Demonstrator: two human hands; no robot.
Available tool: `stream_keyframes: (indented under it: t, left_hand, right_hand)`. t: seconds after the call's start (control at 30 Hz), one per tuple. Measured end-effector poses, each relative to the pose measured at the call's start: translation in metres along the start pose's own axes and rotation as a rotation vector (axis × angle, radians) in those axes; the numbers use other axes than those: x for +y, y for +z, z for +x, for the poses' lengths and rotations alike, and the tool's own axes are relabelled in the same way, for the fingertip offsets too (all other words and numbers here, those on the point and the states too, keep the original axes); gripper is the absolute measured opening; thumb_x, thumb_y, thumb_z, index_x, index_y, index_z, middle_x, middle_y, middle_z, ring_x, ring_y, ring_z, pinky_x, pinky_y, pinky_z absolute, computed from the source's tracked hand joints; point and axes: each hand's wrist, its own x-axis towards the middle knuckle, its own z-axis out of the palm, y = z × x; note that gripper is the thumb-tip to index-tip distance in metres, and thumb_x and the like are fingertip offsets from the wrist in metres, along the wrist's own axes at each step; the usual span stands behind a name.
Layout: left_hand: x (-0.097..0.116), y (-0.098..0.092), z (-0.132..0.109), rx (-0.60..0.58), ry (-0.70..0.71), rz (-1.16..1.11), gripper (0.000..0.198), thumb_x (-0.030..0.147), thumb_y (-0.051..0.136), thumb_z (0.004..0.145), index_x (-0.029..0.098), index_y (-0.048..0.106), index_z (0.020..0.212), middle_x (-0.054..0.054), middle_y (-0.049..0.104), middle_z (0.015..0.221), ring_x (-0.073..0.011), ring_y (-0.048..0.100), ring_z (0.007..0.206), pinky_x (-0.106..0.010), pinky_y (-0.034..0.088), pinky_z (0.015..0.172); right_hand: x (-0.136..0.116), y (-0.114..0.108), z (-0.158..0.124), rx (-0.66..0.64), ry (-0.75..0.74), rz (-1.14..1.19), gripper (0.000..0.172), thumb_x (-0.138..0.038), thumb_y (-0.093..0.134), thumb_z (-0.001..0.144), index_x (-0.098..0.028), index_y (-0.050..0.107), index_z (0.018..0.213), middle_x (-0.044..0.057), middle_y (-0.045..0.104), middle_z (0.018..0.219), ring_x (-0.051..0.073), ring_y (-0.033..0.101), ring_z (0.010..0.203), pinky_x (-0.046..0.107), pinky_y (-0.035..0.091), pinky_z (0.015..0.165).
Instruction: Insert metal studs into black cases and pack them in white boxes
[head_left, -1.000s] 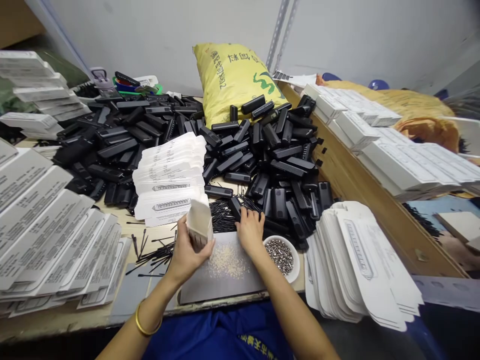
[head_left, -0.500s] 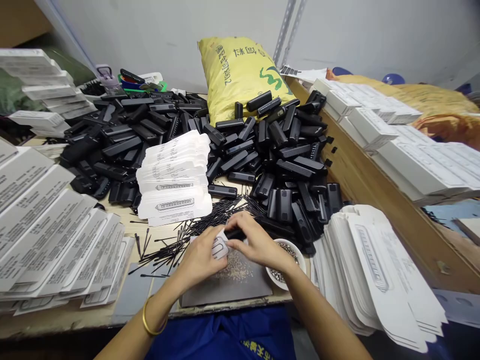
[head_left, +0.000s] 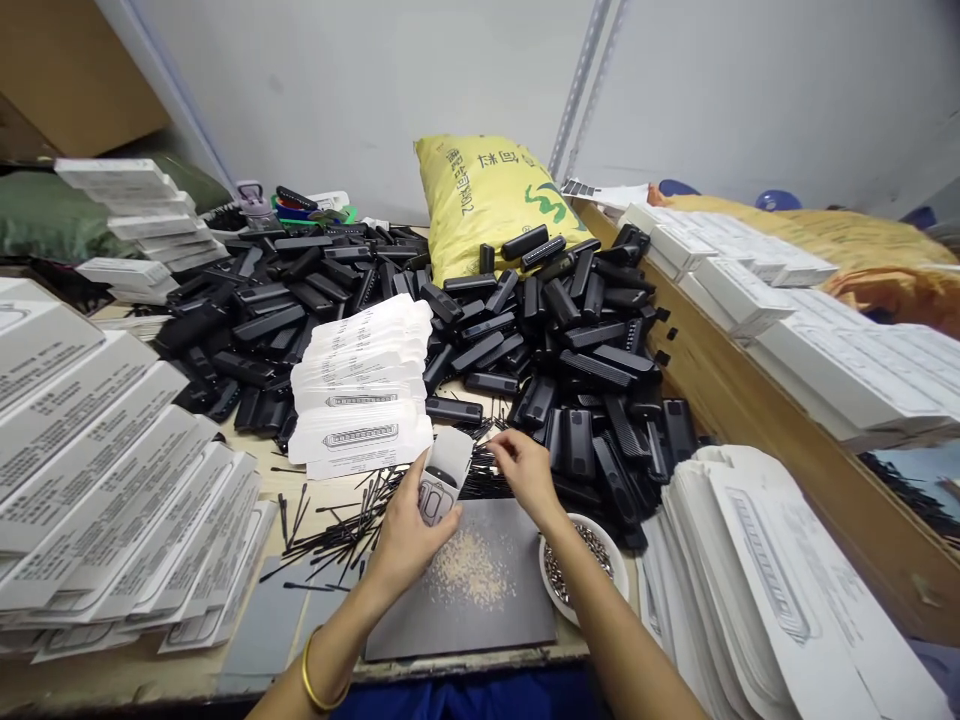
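My left hand (head_left: 409,545) is closed around a narrow white cardboard box (head_left: 439,500) printed with an outline drawing. The box's end flap stands up, and the dark end of something black shows inside. To its right, my right hand (head_left: 529,482) pinches thumb and fingers together at the edge of a heap of thin black sticks (head_left: 337,530) with thicker ends. Whether a stick is between those fingertips is hard to make out. Below the hands lies a grey board (head_left: 517,625) with pale crumbs (head_left: 469,570) scattered on it.
Black comb-like devices (head_left: 292,290) are heaped across the back. Flat white cartons (head_left: 364,435) lie before them. Printed boxes (head_left: 97,440) crowd the left, folded cartons (head_left: 780,560) the right. A white bowl (head_left: 622,575) holds small metal parts. A yellow sack (head_left: 480,220) leans at the back.
My hands have come apart. The right hand has left the box and moved to the black sticks; the left still holds the box, now with its flap up. The view has tilted upward.
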Motion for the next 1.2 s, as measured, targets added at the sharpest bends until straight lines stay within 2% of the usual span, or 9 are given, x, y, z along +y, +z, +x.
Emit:
stream_keyframes:
  t: [0.07, 0.17, 0.37, 0.5, 0.6, 0.67, 0.83, 1.0, 1.2]
  left_hand:
    - [0.001, 0.003, 0.000, -0.003, 0.005, -0.003, 0.075, 0.032, 0.063, 0.074, 0.019, 0.033, 0.142, -0.012, 0.050, 0.137, -0.0274, 0.048, 0.125, -0.045, 0.035, 0.107]
    - [0.004, 0.007, -0.001, -0.003, 0.067, -0.009, 0.077, 0.029, 0.061, 0.077, 0.021, 0.026, 0.145, -0.012, 0.042, 0.145, -0.0268, 0.042, 0.131, -0.044, 0.032, 0.109]
    - [0.011, 0.010, -0.004, 0.017, 0.172, -0.077, 0.077, 0.025, 0.057, 0.080, 0.026, 0.017, 0.146, -0.009, 0.029, 0.152, -0.0234, 0.030, 0.139, -0.041, 0.025, 0.114]
    - [0.011, 0.011, -0.007, 0.009, 0.182, -0.093, 0.058, 0.023, 0.056, 0.079, 0.023, 0.034, 0.133, -0.009, 0.047, 0.136, -0.0231, 0.046, 0.127, -0.040, 0.035, 0.107]
    - [0.009, 0.013, -0.010, -0.050, 0.171, -0.091, 0.038, 0.022, 0.056, 0.078, 0.021, 0.042, 0.113, -0.009, 0.057, 0.115, -0.0226, 0.056, 0.110, -0.039, 0.043, 0.097]
    - [0.009, 0.014, -0.012, -0.053, 0.162, -0.148, 0.047, 0.024, 0.058, 0.077, 0.020, 0.037, 0.118, -0.012, 0.054, 0.122, -0.0235, 0.054, 0.115, -0.040, 0.042, 0.098]
    - [0.010, 0.018, -0.014, -0.069, 0.079, -0.391, 0.084, 0.028, 0.055, 0.083, 0.021, -0.002, 0.144, -0.021, 0.038, 0.143, -0.0224, 0.051, 0.123, -0.040, 0.042, 0.100]
    - [0.014, 0.019, -0.015, -0.079, 0.089, -0.294, 0.090, 0.025, 0.062, 0.076, 0.020, 0.004, 0.145, -0.019, 0.033, 0.147, -0.0262, 0.033, 0.138, -0.044, 0.029, 0.111]
    - [-0.001, 0.025, -0.015, -0.094, 0.135, -0.323, 0.080, 0.024, 0.059, 0.080, 0.019, 0.007, 0.141, -0.020, 0.039, 0.141, -0.0253, 0.043, 0.130, -0.046, 0.034, 0.108]
  right_hand:
    - [-0.016, -0.013, -0.004, 0.096, 0.042, 0.280, 0.009, -0.030, 0.054, 0.085, -0.022, 0.055, 0.083, 0.000, 0.060, 0.071, 0.016, 0.059, 0.065, 0.030, 0.050, 0.063]
    - [-0.047, -0.022, -0.018, 0.233, 0.047, 0.687, 0.031, -0.033, 0.061, 0.083, -0.026, 0.048, 0.110, -0.002, 0.061, 0.077, 0.015, 0.061, 0.063, 0.030, 0.051, 0.061]
    - [-0.070, -0.012, -0.044, 0.107, -0.189, 0.277, 0.012, -0.027, 0.055, 0.087, -0.023, 0.066, 0.083, 0.004, 0.061, 0.085, 0.019, 0.058, 0.086, 0.034, 0.047, 0.079]
    - [-0.057, 0.001, -0.038, 0.152, -0.043, 0.434, 0.024, -0.031, 0.063, 0.081, -0.023, 0.061, 0.104, 0.005, 0.058, 0.102, 0.019, 0.056, 0.093, 0.030, 0.047, 0.078]
    - [-0.056, 0.017, -0.036, 0.154, 0.041, 0.557, 0.030, -0.032, 0.065, 0.079, -0.023, 0.055, 0.107, 0.002, 0.059, 0.096, 0.017, 0.056, 0.087, 0.028, 0.046, 0.076]
    - [-0.060, 0.028, -0.042, 0.205, 0.020, 0.511, 0.012, -0.032, 0.055, 0.087, -0.023, 0.058, 0.094, 0.001, 0.058, 0.088, 0.016, 0.055, 0.083, 0.029, 0.045, 0.076]
    - [-0.067, 0.037, -0.064, 0.222, -0.164, 0.341, 0.013, -0.030, 0.053, 0.090, -0.023, 0.060, 0.082, 0.005, 0.059, 0.096, 0.020, 0.054, 0.096, 0.033, 0.043, 0.084]
    - [-0.065, 0.029, -0.065, 0.246, -0.114, 0.317, 0.018, -0.026, 0.043, 0.095, -0.025, 0.059, 0.101, 0.005, 0.063, 0.100, 0.019, 0.056, 0.097, 0.035, 0.044, 0.087]
    - [-0.051, 0.033, -0.077, 0.234, -0.382, 0.191, 0.029, -0.021, 0.042, 0.093, -0.026, 0.061, 0.114, 0.006, 0.062, 0.123, 0.023, 0.051, 0.119, 0.045, 0.039, 0.099]
